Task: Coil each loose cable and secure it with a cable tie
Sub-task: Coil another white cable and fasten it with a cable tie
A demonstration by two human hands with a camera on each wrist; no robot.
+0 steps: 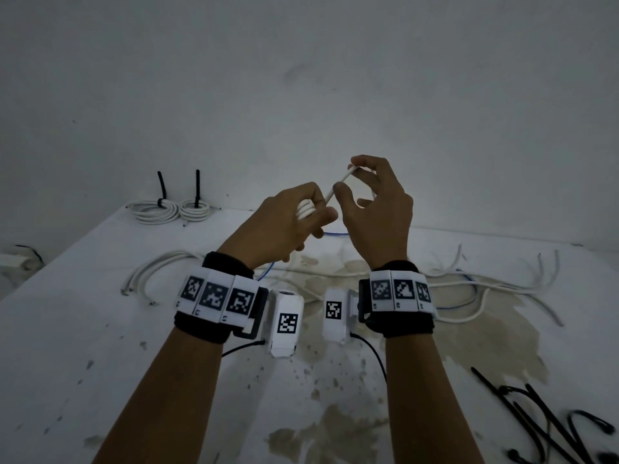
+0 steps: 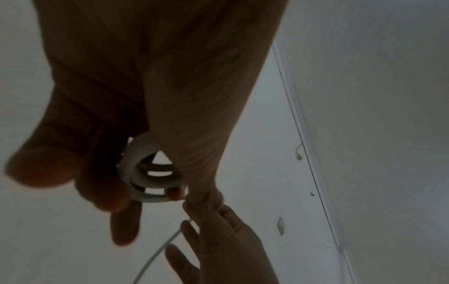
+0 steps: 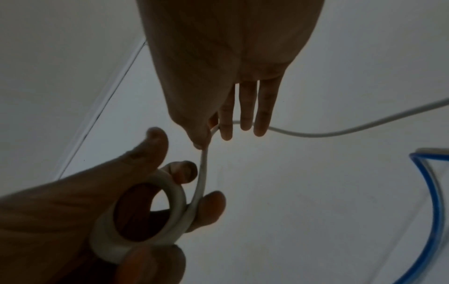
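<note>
Head view has both hands raised above the surface (image 1: 100,329), working one white cable (image 1: 338,185) between them. The left hand (image 1: 284,226) is curled round a small coil (image 1: 305,209) of several turns. The right hand (image 1: 378,209), just beside it, pinches the running length between thumb and forefinger, its other fingers straight and spread. From that pinch the cable trails off past the right hand, down toward the loose white cables (image 1: 495,289) lying beyond the right wrist.

To my eye the coiling is partway done, so the trick now is keeping each new turn the same size as those already held. I would want the right hand to lead the cable round and lay it flat against the stack, while the left thumb lifts only enough to trap it. Let the free length slide through the pinch instead of dragging it, or it may snag the blue cable (image 1: 335,234) under the hands. The black ties (image 1: 549,426) lie near the right elbow. Two tied coils (image 1: 174,209) sit well beyond the left hand.
</note>
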